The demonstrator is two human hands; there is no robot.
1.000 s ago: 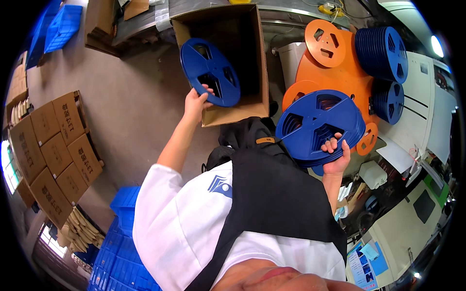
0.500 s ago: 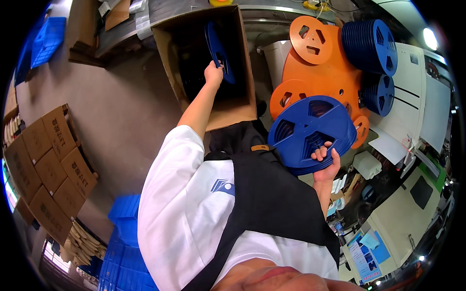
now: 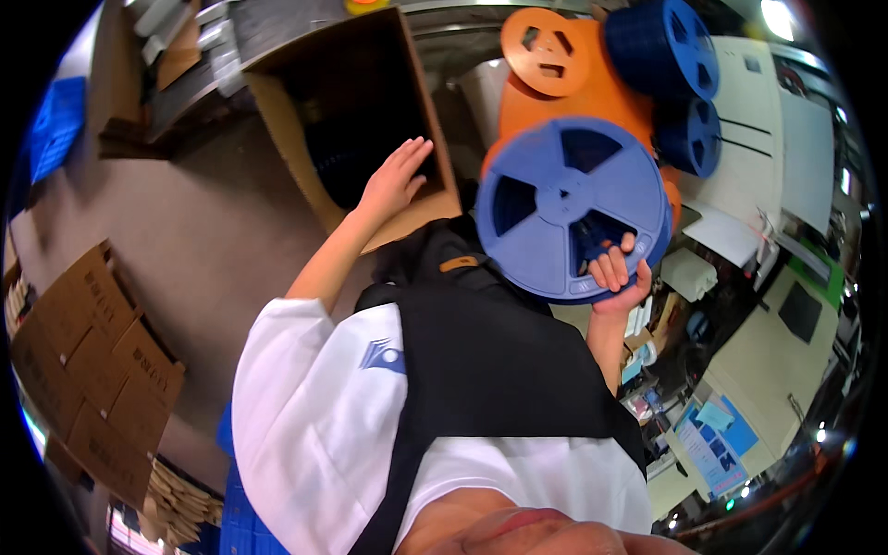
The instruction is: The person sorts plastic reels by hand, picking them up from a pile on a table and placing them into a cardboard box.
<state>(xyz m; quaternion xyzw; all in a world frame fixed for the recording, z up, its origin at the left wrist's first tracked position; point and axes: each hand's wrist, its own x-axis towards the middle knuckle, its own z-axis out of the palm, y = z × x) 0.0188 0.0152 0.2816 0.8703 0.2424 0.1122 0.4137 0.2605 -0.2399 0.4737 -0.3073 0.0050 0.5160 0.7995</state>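
Observation:
My left hand (image 3: 396, 174) holds nothing; its fingers are stretched out at the mouth of an open cardboard box (image 3: 412, 220). The inside of the box is dark, and what lies deep in it cannot be made out. On my right side, my right hand (image 3: 620, 273) is hooked through a cut-out of several stacked blue plastic reels (image 3: 592, 199), fingers curled round the rim. The top reel faces up toward me, with wide openings around a small centre hole.
An orange surface (image 3: 606, 83) with an orange reel (image 3: 546, 53) lies beyond the held reels. Two stacks of blue reels stand beside it, one large (image 3: 661, 46) and one smaller (image 3: 689, 137). Stacked cartons (image 3: 97, 370) and a blue crate (image 3: 57, 125) are at left.
My left hand has let go of a blue reel it held inside the box and opened; that reel is no longer visible. The reels in my right hand have tilted and shifted up and left.

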